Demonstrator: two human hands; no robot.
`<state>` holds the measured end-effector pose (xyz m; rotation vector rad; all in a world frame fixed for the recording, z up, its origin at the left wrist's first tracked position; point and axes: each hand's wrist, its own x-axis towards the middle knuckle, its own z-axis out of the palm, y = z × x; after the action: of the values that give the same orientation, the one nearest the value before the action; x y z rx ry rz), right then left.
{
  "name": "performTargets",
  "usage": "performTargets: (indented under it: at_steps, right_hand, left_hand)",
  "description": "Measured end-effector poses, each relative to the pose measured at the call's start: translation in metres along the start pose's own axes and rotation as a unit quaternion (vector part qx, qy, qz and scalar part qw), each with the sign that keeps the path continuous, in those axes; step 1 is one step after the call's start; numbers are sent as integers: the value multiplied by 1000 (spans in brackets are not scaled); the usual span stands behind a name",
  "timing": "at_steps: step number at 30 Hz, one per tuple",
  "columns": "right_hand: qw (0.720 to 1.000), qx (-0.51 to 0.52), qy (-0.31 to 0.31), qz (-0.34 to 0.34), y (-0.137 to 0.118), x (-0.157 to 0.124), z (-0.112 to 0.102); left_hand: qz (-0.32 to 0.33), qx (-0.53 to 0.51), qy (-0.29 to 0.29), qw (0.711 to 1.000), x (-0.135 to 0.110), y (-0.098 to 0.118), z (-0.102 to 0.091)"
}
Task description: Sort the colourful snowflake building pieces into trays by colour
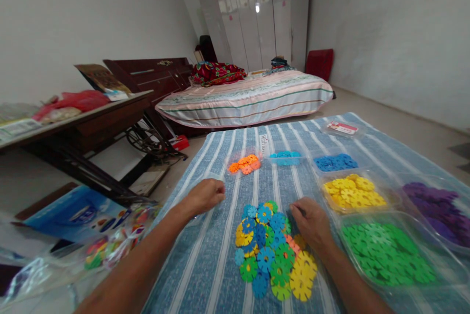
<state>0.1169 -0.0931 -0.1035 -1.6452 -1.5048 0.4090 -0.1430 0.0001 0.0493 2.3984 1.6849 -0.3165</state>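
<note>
Can see, near and at the middle of the bench (200,275), a mixed pile (265,250) of toothed plastic discs in blue, green, yellow and a little pink, spread loosely, perhaps for easy picking from both sides. Holds the left hand (206,194) to the left of the far part of this pile, with fingers folded: grip closed, with no disc visible in it. Rests or hovers the right hand (312,218) at the far right edge of the pile, fingers curled inward; cannot tell the grip (tips being partly hidden). See farther and to the right clear boxes (394,212), with orange discs (244,163), light blue discs (286,158), blue discs (336,162), yellow discs (354,191), purple discs (436,206) and green discs (389,253), probably placed so to separate colours within reach.
</note>
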Motion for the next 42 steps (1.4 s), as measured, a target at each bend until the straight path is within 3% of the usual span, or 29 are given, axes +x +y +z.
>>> performTargets:
  at_steps: [4,9,14,17,20,22,26,28,32,36,42]
  right_hand:
    - [1000,5,-4,-5,-1,0,-1]
    - [1000,0,-1,-2,-2,1,-1]
    - [1000,-1,-4,1,-3,2,0]
    - [1000,-1,-1,0,-2,2,1]
    - [1000,-2,2,-4,-1,2,2]
    - [1000,-3,3,-5,0,2,2]
    - [1000,-4,4,-7,-1,2,1]
    - [1000,-6,9,-6,-2,2,0]
    - [1000,-4,15,0,-3,2,0]
    - [1000,-1,15,-2,-3,3,0]
    - [1000,-12,9,-7,-3,3,-1]
  left_hand:
    - [114,-80,-25,990,7,50,21]
    - [111,-25,-48,992,17,86,41]
    - [97,-58,-45,993,25,85,45]
    - [92,-164,-82,979,31,78,44]
    - [74,-288,-116,948,42,75,37]
    - [47,-352,-96,930,54,79,27]
    - [-11,-477,47,878,85,97,-2]
    - [-23,-492,98,865,98,104,-14]
    - [-15,-426,94,900,100,102,-12]
    - [25,-303,-7,953,74,80,10]
    - [74,-124,-87,986,43,46,33]
